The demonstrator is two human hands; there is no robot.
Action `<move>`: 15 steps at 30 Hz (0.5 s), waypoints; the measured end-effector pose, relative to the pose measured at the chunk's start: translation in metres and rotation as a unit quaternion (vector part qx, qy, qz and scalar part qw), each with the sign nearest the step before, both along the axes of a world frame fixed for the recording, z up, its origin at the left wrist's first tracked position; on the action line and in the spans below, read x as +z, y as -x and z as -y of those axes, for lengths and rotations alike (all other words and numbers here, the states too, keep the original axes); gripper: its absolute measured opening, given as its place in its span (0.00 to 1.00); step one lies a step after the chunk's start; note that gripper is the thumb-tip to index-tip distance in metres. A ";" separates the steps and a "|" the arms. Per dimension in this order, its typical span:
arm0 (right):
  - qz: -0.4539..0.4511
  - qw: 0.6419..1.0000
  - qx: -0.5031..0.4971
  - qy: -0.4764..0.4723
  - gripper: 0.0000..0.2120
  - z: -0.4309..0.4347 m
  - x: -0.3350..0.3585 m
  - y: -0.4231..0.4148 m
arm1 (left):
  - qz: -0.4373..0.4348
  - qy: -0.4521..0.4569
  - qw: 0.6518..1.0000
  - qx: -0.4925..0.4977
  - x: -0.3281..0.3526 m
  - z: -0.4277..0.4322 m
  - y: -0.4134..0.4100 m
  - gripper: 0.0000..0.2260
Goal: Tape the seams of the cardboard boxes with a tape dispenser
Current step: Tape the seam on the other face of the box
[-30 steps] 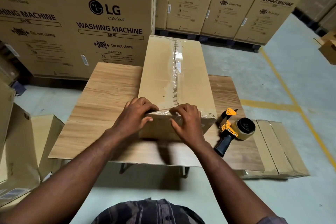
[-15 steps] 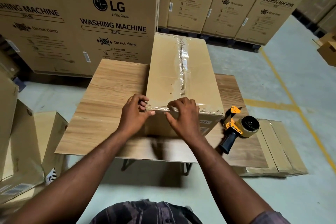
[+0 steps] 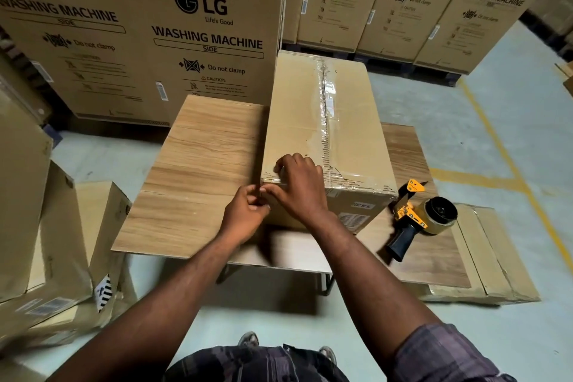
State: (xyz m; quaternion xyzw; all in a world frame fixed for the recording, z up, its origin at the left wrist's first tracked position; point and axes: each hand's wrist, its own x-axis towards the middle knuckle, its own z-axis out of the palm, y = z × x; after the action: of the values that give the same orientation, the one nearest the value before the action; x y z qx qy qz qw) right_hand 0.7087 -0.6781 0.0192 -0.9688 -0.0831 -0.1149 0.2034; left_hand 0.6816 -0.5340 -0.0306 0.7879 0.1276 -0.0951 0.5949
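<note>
Left hand (image 3: 245,214) pinches tape (image 3: 270,179), right hand (image 3: 301,186) — box (image 3: 296,108)

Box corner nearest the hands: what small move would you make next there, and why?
Probably fold the tape end down over the near left corner of the box and rub it flat. The left hand seems to pinch that loose end, the right hand presses the strip along the near top edge, and the tape dispenser lies on the table.
</note>
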 end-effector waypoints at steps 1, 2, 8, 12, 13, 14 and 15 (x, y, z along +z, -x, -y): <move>-0.002 1.000 0.011 0.001 0.21 0.003 -0.001 0.000 | 0.010 -0.021 1.000 0.005 0.001 -0.002 0.001 0.26; -0.006 1.000 0.020 0.001 0.21 0.005 -0.001 0.000 | 0.039 -0.048 0.998 0.014 0.003 -0.002 0.003 0.27; -0.022 0.997 0.024 -0.064 0.20 0.008 0.003 0.002 | 0.078 -0.114 0.984 -0.115 0.001 0.017 0.014 0.52; -0.012 0.995 0.024 -0.098 0.20 0.007 0.005 0.007 | -0.011 -0.134 0.982 -0.132 -0.008 0.019 0.007 0.44; -0.011 0.995 0.023 -0.100 0.19 0.007 0.005 0.008 | -0.029 -0.137 0.983 -0.123 -0.006 0.017 0.005 0.39; -0.010 0.995 0.021 -0.102 0.18 0.008 0.004 0.008 | -0.019 -0.141 0.984 -0.105 -0.004 0.016 0.004 0.38; -0.008 0.994 0.018 -0.105 0.16 0.008 0.004 0.009 | 0.018 -0.144 0.986 -0.081 0.000 0.016 0.006 0.40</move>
State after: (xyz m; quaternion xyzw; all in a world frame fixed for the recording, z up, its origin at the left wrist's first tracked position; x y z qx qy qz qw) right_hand 0.6996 -0.6864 0.0237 -0.9413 -0.0863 -0.1112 0.3067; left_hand 0.6759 -0.5502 -0.0305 0.8745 0.0648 -0.1093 0.4682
